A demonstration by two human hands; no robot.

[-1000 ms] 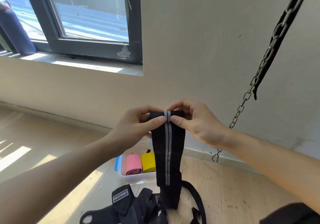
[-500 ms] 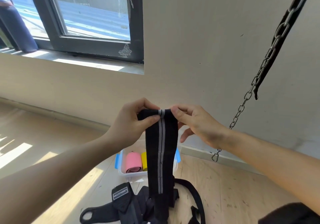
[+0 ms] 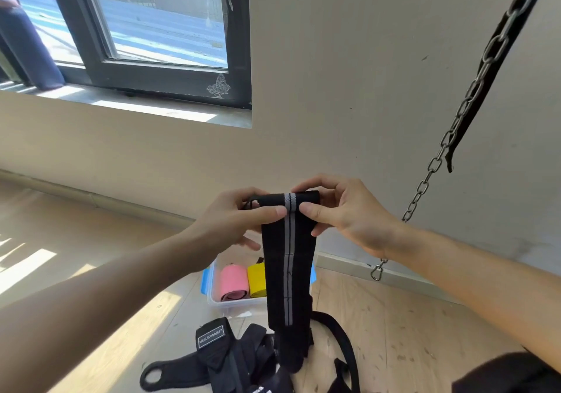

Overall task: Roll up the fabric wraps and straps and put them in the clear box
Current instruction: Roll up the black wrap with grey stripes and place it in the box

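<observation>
A black fabric wrap (image 3: 288, 271) with a grey centre stripe hangs in front of me, its top end turned into a small roll. My left hand (image 3: 233, 222) pinches the roll's left side and my right hand (image 3: 343, 213) pinches its right side, thumbs meeting near the stripe. The wrap's tail reaches down to a pile of black straps and wraps (image 3: 243, 359) on the floor. Behind the hanging wrap sits the clear box (image 3: 215, 298) with blue latches, holding a pink roll (image 3: 232, 282) and a yellow roll (image 3: 256, 280).
A steel chain (image 3: 449, 137) with a snap hook (image 3: 376, 272) and a black strap hangs at the right, close to my right forearm. A beige wall and a dark-framed window (image 3: 158, 74) stand behind. The floor is light wood with sun patches at the left.
The roll at the wrap's top has grown thicker as both hands turn it. The hanging tail has become shorter and its lower end has risen a little from the pile.
</observation>
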